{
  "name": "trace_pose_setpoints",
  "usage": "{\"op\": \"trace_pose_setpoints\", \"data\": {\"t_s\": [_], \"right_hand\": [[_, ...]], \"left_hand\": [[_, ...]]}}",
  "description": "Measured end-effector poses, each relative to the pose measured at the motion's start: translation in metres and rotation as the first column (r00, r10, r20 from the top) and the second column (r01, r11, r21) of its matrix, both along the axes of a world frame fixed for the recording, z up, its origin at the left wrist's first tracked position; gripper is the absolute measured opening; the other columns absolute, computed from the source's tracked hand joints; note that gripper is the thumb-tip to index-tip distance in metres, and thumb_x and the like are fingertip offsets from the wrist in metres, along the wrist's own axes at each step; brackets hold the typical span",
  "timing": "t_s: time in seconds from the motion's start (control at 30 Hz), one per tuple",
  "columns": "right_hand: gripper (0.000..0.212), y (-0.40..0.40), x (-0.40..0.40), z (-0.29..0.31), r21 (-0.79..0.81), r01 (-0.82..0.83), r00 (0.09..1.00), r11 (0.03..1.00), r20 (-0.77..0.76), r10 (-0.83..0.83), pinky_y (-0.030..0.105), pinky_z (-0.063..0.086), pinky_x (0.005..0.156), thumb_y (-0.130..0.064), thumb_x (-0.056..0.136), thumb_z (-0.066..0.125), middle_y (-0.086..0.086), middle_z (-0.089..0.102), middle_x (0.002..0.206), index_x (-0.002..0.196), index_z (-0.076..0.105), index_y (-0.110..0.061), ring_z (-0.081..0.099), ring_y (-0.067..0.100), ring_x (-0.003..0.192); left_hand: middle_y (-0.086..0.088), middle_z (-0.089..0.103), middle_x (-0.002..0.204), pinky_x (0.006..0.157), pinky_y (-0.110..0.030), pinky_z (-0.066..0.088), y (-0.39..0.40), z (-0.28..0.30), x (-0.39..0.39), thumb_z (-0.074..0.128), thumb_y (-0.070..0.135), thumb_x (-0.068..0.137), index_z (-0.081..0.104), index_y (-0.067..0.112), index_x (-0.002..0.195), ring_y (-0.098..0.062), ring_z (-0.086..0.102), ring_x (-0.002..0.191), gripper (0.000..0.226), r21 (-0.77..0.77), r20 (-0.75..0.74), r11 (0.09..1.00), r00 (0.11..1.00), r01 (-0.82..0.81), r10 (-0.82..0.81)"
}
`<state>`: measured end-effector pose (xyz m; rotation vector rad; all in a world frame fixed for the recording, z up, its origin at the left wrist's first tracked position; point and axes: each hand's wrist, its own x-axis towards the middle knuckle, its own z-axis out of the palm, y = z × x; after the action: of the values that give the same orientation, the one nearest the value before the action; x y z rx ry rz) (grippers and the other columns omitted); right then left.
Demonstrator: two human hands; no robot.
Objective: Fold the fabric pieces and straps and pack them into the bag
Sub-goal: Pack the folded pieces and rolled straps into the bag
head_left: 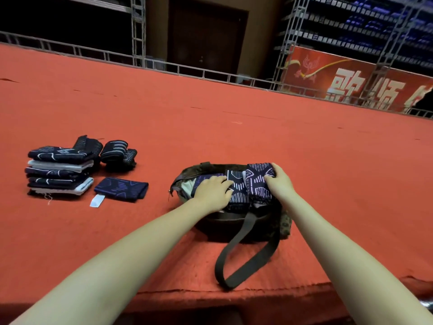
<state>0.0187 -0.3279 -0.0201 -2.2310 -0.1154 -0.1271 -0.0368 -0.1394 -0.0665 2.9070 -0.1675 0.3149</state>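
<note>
Clearly, a red banner (356,83) at upper right is showing large pale characters; the left hand (214,192) is pressing flat and the right hand (278,181) is gripping folded patterned fabric (256,181) in the bag (234,222).

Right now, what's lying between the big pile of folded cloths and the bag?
In the head view, one folded dark patterned cloth lies between the pile and the bag, with a small white tag beside it. Otherwise only red table cover.
</note>
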Motion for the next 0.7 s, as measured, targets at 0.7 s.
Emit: {"op": "trace_pose_setpoints", "data": {"t_s": [0.7], "right_hand": [[0.042,-0.034,0.027,-0.026,-0.134,0.037,0.997,0.99,-0.056,-0.045,0.033,0.039,0.087,-0.037,0.099,0.041,0.015,0.06,0.125,0.123,0.059,-0.007,0.054,0.029,0.114]], "left_hand": [[-0.002,0.021,0.156,0.116,-0.043,0.022,-0.051,0.029,0.02,0.042,0.041,0.096,0.026,0.023,0.148,-0.02,0.016,0.144,0.057,-0.193,0.107,0.968,0.984,0.158,-0.14]]}}
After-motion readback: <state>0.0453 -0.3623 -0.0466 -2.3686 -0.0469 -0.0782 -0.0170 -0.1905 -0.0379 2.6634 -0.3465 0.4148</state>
